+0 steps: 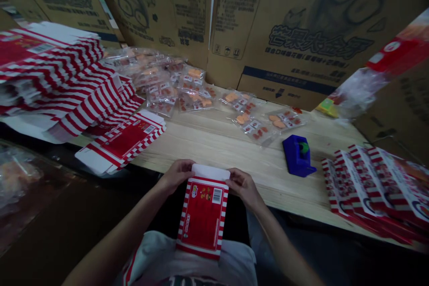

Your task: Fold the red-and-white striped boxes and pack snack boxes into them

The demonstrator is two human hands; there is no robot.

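left hand (176,176) and right hand (244,187) apart, each clamped on a side of a flat red-and-white striped cardboard carton (203,216) at the edge of a pale wooden table (208,143); looks light, fairly stiff (thin card, best held by its side edges)

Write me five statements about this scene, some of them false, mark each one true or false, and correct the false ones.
1. The left hand and right hand both hold a flat red-and-white striped carton. True.
2. The blue tape dispenser touches the right hand. False: it stands apart from the hand on the wooden table.
3. Clear bags of orange pieces lie on the table. True.
4. Striped cartons lie only to the left of the hands. False: there is a left pile and also a right stack.
5. Cardboard boxes with printed Chinese text stand behind the table. True.
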